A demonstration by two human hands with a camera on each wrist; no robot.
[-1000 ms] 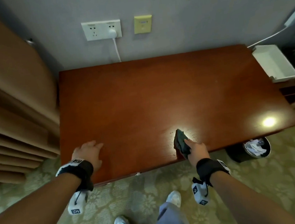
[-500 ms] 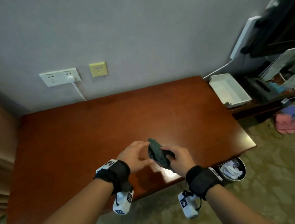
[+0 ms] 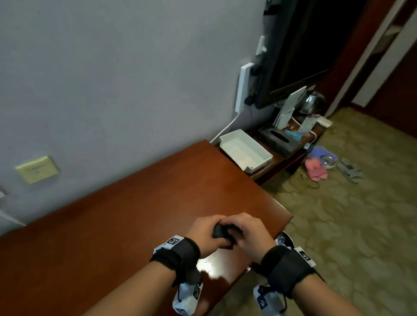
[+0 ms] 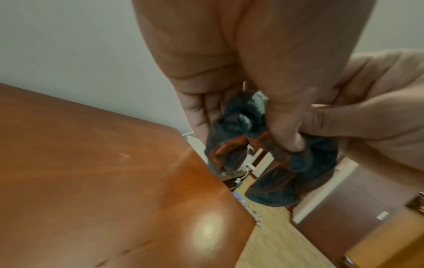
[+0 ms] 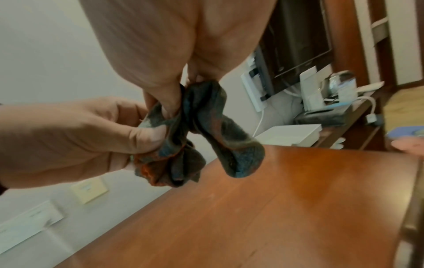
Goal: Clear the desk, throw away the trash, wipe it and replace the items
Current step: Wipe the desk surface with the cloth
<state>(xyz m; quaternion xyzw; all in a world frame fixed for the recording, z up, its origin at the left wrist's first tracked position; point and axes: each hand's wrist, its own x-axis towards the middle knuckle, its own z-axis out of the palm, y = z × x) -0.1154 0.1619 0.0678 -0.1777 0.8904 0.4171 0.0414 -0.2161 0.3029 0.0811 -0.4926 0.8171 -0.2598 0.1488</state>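
Observation:
Both hands hold a crumpled dark grey-blue cloth (image 3: 222, 232) above the near right corner of the bare red-brown desk (image 3: 121, 219). My left hand (image 3: 206, 232) pinches one end of the cloth (image 4: 270, 157) between thumb and fingers. My right hand (image 3: 247, 231) pinches the other end, and the cloth (image 5: 195, 137) hangs bunched between the two. The desk (image 5: 275, 208) shows a glossy top with a light glare near its front edge.
A white tray (image 3: 245, 151) sits on a lower side table right of the desk, with a dark tissue box (image 3: 280, 138) and papers behind it. A television (image 3: 301, 43) hangs above. A trash bin (image 3: 284, 240) peeks out under the desk corner. Slippers (image 3: 315, 167) lie on the carpet.
The right hand lifted the cloth off the desk. The left hand left the desk top and joined it, and both now pinch the cloth. My view swung to the right.

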